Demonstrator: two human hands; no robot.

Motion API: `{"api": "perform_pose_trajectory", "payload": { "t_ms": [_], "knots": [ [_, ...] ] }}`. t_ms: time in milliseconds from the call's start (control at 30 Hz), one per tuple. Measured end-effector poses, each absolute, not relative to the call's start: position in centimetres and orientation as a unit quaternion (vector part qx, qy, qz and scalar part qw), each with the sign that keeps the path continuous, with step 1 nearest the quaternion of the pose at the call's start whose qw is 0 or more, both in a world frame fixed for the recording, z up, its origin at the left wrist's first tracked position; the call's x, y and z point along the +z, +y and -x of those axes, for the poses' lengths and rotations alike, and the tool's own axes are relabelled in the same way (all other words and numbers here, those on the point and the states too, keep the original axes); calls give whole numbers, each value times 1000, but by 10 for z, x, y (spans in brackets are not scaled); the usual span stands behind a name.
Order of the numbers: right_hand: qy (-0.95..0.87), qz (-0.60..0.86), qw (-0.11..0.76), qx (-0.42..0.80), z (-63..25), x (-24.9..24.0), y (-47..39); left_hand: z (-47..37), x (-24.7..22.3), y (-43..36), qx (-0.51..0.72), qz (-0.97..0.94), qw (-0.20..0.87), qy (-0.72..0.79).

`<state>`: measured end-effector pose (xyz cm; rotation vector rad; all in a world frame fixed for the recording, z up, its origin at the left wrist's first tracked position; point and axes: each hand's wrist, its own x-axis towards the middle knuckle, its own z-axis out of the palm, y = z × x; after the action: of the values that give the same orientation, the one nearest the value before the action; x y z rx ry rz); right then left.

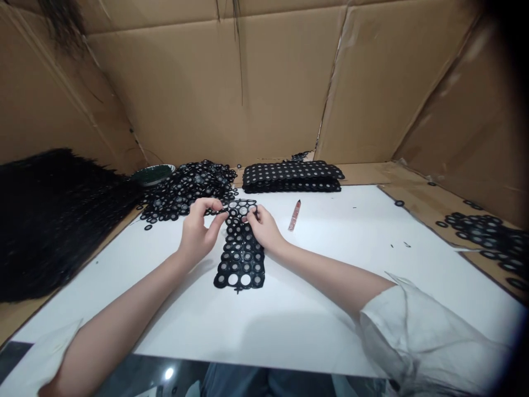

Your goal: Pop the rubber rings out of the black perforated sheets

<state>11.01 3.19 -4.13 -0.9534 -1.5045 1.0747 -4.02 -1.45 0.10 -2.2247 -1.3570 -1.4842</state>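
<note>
A strip of linked black rings [242, 256] lies on the white board, its rows running towards me. Some rings show the white board through their centres, while others look grey inside. My right hand [264, 226] pinches the far right edge of this strip between thumb and fingers. At the far left corner is my left hand [200, 229], thumb and forefinger brought together around a small dark piece at the strip's edge. That piece is too small to name. A short dark strand end pokes out at the strip's near edge.
A heap of loose black rings [190, 184] sits at the back left beside a dish of dark green bits [152, 174]. Black fibres [61, 220] are stacked left. A folded ring panel [291, 173] lies behind, a pinkish pointed tool [295, 216] right, more rings [481, 231] far right. Cardboard walls [289, 82] enclose everything.
</note>
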Motion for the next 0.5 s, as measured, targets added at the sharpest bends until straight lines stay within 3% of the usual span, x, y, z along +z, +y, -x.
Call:
{"api": "perform_pose_trajectory", "payload": {
  "t_ms": [133,333,500],
  "knots": [
    [-629,358,511,463,-109,-35,27,47,3,-4,-414,773,-37,-480],
    [-595,274,455,603,-111,-34,29,46,6,-5,-405,766,-121,-485],
    [-596,292,475,578,-111,-34,31,48,9,-5,-386,768,-155,-488]
  ]
}}
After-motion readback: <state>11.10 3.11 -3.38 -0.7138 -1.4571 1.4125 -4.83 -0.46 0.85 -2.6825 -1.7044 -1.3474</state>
